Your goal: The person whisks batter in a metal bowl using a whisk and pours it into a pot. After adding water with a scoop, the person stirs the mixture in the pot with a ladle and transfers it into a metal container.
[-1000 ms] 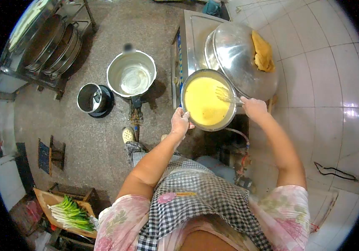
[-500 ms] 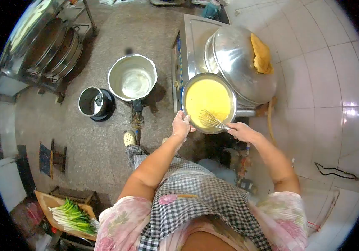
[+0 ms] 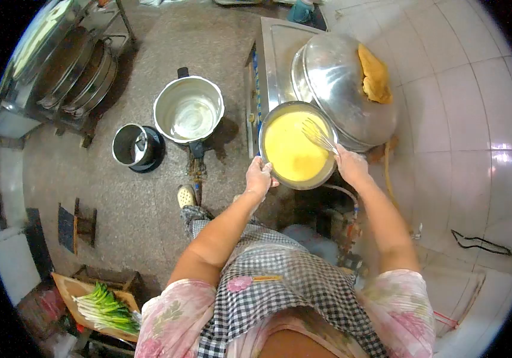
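Observation:
A round metal bowl [image 3: 261,138] holds smooth yellow liquid [image 3: 292,146] that looks like batter or beaten egg. My left hand [image 3: 259,176], in a clear glove, grips the bowl's lower left rim. On the right side, my right hand [image 3: 351,164] is closed round the handle of a wire whisk [image 3: 317,135]. The whisk's wires dip into the yellow liquid near the right part of the bowl, tilted up toward the left. The fingertips under the bowl's rim are partly hidden.
Behind the bowl, a large domed steel lid [image 3: 333,71] with a yellow-brown cloth [image 3: 375,74] covers a steamer on a steel stove [image 3: 277,42]. An open pressure pot [image 3: 189,110] and a smaller metal pot [image 3: 130,146] stand left. Green onions [image 3: 104,307] lie on a board at lower left.
My right hand has moved up and slightly right, carrying the whisk from the bowl's lower part to its upper right. My left hand stays on the rim.

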The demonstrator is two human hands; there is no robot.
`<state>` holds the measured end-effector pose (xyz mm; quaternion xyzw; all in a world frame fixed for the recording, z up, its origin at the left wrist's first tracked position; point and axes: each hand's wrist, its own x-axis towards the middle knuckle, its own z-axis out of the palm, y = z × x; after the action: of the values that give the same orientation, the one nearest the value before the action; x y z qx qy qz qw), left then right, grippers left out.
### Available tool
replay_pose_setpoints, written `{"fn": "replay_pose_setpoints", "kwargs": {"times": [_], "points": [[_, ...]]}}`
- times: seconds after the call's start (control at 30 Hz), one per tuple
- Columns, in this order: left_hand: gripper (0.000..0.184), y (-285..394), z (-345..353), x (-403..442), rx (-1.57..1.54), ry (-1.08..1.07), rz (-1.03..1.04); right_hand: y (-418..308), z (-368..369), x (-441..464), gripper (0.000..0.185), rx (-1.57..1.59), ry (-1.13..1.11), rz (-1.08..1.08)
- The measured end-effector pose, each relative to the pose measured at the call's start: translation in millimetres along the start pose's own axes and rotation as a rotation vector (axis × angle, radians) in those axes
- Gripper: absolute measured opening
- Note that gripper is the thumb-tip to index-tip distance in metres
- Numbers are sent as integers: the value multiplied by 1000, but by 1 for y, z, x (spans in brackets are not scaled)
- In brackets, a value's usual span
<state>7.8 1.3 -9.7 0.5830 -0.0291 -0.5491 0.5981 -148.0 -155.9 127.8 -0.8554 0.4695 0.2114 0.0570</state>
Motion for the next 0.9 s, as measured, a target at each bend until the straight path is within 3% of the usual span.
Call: {"fn": "replay_pose_setpoints", "kwargs": {"times": [0.17,0.27,0.4,0.53,0.63,0.77,0.9], "points": [[5,11,3,-8,-8,32,-28,35,-10,-13,21,-158,-56,-154],[4,10,3,-7,-34,26,-34,31,-27,-23,22,-162,-302,-195],[5,11,5,-5,-18,24,-18,31,1,-27,32,120,-379,-264],[8,6,3,-3,-19,5,-21,-2,27,-26,36,315,-226,-274],[4,6,2,-2,-42,2,-26,-22,30,-11,37,249,-128,-153],[4,11,2,-7,-46,5,-38,1,23,0,35,141,-109,-62],[4,7,2,-3,-12,21,-25,29,21,-30,28,187,-151,-126]]}}
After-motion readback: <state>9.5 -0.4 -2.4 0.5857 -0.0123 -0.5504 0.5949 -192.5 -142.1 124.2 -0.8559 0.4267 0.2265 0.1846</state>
